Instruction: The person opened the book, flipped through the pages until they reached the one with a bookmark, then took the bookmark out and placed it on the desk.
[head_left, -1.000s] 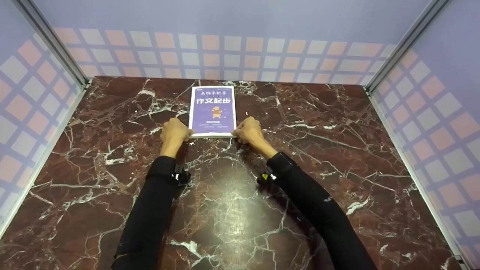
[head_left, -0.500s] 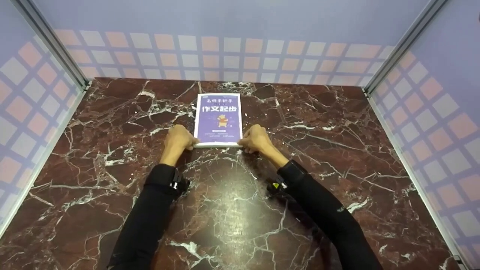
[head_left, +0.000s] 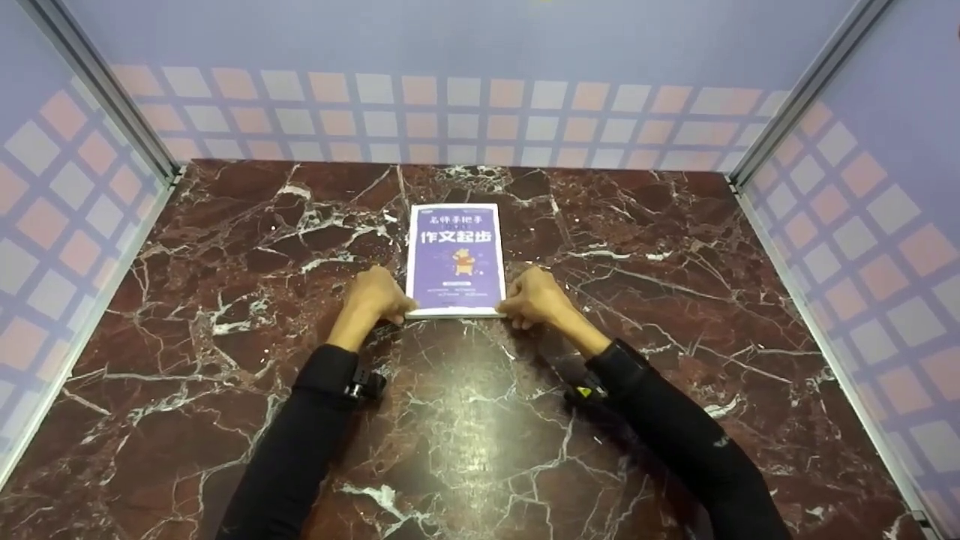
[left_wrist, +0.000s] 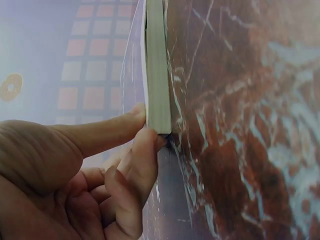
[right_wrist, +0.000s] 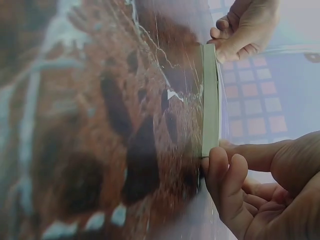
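Observation:
A purple book [head_left: 456, 262] with a white border, white Chinese lettering and a small cartoon bear lies cover up on the marbled table. My left hand [head_left: 377, 295] pinches its near left corner, thumb on the cover and fingers curled at the side. At the near right corner my right hand [head_left: 534, 298] pinches it the same way. The left wrist view has the pale page edge of the book [left_wrist: 159, 75] between thumb and fingertips of the left hand [left_wrist: 95, 170]. In the right wrist view, both hands hold the ends of the book's edge [right_wrist: 210, 100].
The dark red marbled table [head_left: 675, 322] has white veins and stretches round the book on all sides. Lilac panels with pink and white squares stand behind [head_left: 465, 112] and at both sides. Metal posts mark the back corners. Each black-sleeved wrist carries a small camera.
The book has slid toward me and somewhat to the right across the table. Both hands have moved along with it, keeping their pinch on its near corners.

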